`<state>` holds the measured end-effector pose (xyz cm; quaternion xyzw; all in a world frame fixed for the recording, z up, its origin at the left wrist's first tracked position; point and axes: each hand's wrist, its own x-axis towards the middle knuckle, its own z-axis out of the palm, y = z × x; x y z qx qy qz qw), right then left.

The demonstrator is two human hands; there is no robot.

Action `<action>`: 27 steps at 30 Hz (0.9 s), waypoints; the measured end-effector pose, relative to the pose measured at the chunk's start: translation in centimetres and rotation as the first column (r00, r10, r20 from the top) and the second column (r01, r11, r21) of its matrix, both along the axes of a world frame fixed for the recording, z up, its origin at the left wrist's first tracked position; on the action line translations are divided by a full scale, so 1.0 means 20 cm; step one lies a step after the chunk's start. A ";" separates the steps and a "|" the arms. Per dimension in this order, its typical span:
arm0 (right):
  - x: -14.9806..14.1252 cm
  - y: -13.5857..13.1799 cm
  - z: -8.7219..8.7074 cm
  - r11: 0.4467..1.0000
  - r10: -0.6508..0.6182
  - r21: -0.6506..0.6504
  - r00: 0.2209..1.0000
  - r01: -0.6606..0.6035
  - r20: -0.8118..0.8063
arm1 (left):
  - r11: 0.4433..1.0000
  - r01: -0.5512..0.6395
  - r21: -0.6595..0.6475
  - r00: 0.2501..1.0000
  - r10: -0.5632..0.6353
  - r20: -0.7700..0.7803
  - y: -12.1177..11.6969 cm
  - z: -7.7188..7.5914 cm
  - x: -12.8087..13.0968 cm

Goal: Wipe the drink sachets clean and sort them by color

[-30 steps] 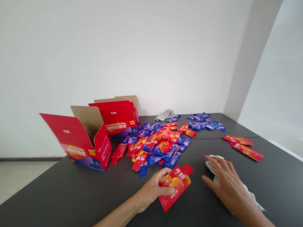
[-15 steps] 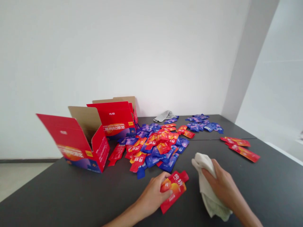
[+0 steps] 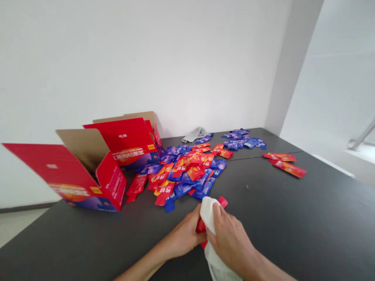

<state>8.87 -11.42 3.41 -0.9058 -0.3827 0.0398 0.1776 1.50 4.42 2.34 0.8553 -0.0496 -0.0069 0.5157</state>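
Observation:
Near the front of the dark table, my left hand (image 3: pixel 187 234) grips a red sachet (image 3: pixel 200 226) by its left side. A white cloth (image 3: pixel 208 214) is pinched in my right hand (image 3: pixel 230 236), its lower end hanging toward the table. The cloth lies against the sachet and covers most of its printed front; only the red top tab and some edges show. Just beyond my hands spreads a mixed pile of red and blue sachets (image 3: pixel 187 171).
Two red cartons with raised flaps, a nearer one (image 3: pixel 88 183) and a farther one (image 3: pixel 131 144), stand on the left. A grey cloth (image 3: pixel 193 134) lies by the wall. Blue sachets (image 3: pixel 244 140) sit at the back right, a few red ones (image 3: pixel 285 164) nearer on the right.
My right hand has picked up the white cloth from the table and carried it left onto the sachet. My left hand keeps holding the sachet. The view has turned slightly right.

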 end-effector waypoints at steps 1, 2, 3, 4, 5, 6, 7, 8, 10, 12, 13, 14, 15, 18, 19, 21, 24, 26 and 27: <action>0.00 0.01 0.00 1.000 -0.019 -0.007 1.000 0.019 0.004 | 1.000 -0.005 0.011 1.000 0.005 0.007 0.00 0.00 0.00; 0.00 0.01 0.00 0.998 -0.060 -0.028 0.998 0.060 0.014 | 0.999 -0.014 0.032 1.000 0.014 -0.001 0.00 0.00 0.00; 0.01 0.02 0.00 0.992 -0.111 -0.058 0.993 0.113 0.030 | 0.998 -0.024 0.056 1.000 0.025 -0.016 0.00 0.01 0.00; 0.01 0.02 0.01 0.983 -0.153 -0.091 0.987 0.156 0.044 | 0.997 -0.031 0.077 0.999 0.033 -0.029 0.00 0.01 0.00; 0.01 0.02 0.01 0.977 -0.173 -0.118 0.984 0.178 0.050 | 0.996 -0.033 0.089 0.999 0.036 -0.034 0.00 0.01 0.00; 0.00 0.03 0.02 0.977 -0.162 -0.133 0.986 0.167 0.045 | 0.996 -0.029 0.090 0.999 0.032 -0.029 0.00 0.00 0.00; -0.02 0.03 0.02 0.982 -0.127 -0.138 0.991 0.131 0.033 | 0.996 -0.022 0.082 1.000 0.023 -0.014 0.00 0.00 0.00; -0.04 0.03 0.02 0.987 -0.084 -0.133 0.996 0.086 0.021 | 0.997 -0.015 0.071 1.000 0.014 0.005 0.00 0.00 0.00; -0.07 0.04 0.01 0.993 -0.030 -0.115 1.000 0.030 0.000 | 0.998 -0.015 0.056 0.999 0.013 0.033 -0.01 0.00 0.00; -0.05 0.04 -0.01 0.992 -0.074 -0.106 0.997 0.074 0.008 | 0.998 -0.037 0.060 0.999 0.035 0.028 -0.01 0.01 0.00; -0.01 0.03 -0.02 0.987 -0.118 -0.107 0.993 0.119 0.009 | 0.996 -0.053 0.069 0.999 0.053 0.012 0.00 0.01 0.00; 0.03 0.03 -0.03 0.981 -0.160 -0.110 0.987 0.159 0.005 | 0.994 -0.069 0.083 0.997 0.070 -0.010 0.00 0.02 -0.01; 0.08 0.02 -0.04 0.975 -0.192 -0.114 0.981 0.191 -0.004 | 0.991 -0.088 0.103 0.995 0.091 -0.032 0.01 0.02 -0.01; 0.20 -0.01 -0.06 0.966 -0.240 -0.112 0.970 0.234 -0.042 | 0.973 -0.159 0.167 0.981 0.174 -0.082 0.05 0.00 -0.01; 0.23 -0.02 -0.07 0.964 -0.250 -0.103 0.967 0.244 -0.051 | 0.973 -0.170 0.157 0.976 0.188 -0.113 0.07 -0.01 -0.01; 0.26 -0.04 -0.08 0.961 -0.270 -0.082 0.960 0.265 -0.066 | 0.989 -0.143 0.044 0.968 0.149 -0.203 0.10 -0.04 0.00; 0.27 -0.06 -0.09 0.961 -0.275 -0.040 0.956 0.273 -0.097 | 0.980 -0.071 -0.184 0.961 0.017 -0.277 0.13 -0.07 0.02; 0.24 -0.06 -0.09 0.960 -0.279 -0.006 0.955 0.280 -0.098 | 0.974 -0.071 -0.217 0.963 0.010 -0.269 0.13 -0.08 0.03; 0.22 -0.06 -0.10 0.962 -0.270 0.017 0.959 0.272 -0.088 | 0.974 -0.085 -0.209 0.963 0.026 -0.269 0.12 -0.08 0.03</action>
